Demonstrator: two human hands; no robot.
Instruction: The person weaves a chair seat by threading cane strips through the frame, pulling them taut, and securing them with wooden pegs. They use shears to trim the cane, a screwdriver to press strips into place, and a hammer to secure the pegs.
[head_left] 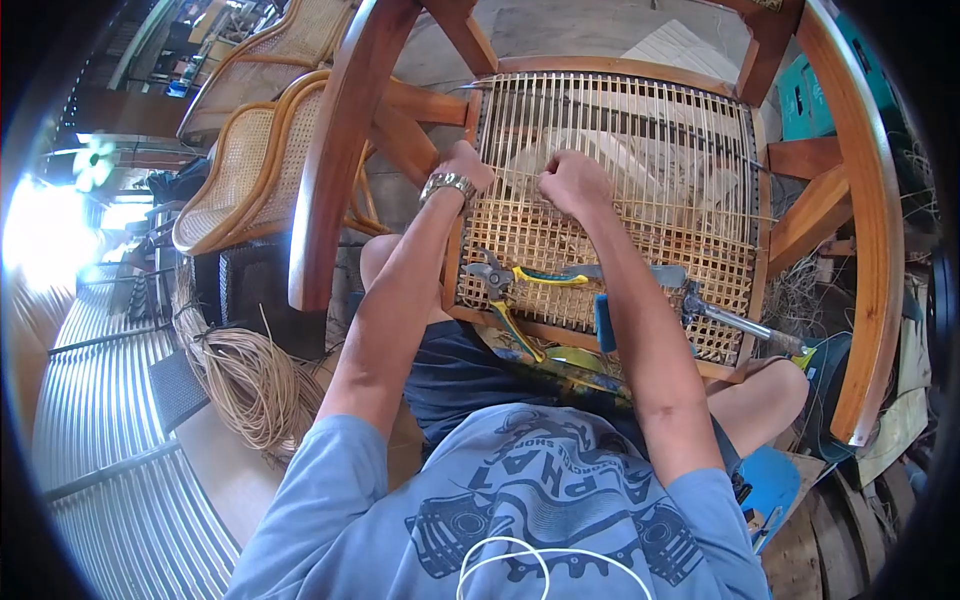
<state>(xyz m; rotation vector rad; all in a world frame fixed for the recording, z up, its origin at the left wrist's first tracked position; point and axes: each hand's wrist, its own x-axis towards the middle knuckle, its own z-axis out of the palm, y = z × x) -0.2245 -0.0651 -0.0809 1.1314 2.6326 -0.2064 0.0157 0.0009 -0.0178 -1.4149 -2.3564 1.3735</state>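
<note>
The left hand (464,167) and right hand (577,184) bend over the tan, latticed cane seat (655,226); I can't tell their fingers' grip. Even tension should help.

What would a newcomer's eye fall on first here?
Probably the partly woven seat at the centre, with the left hand at its left edge and the right hand over its middle. Next, the yellow-handled cutter lying on the seat's nearer part, and the coil of cane at lower left.
</note>
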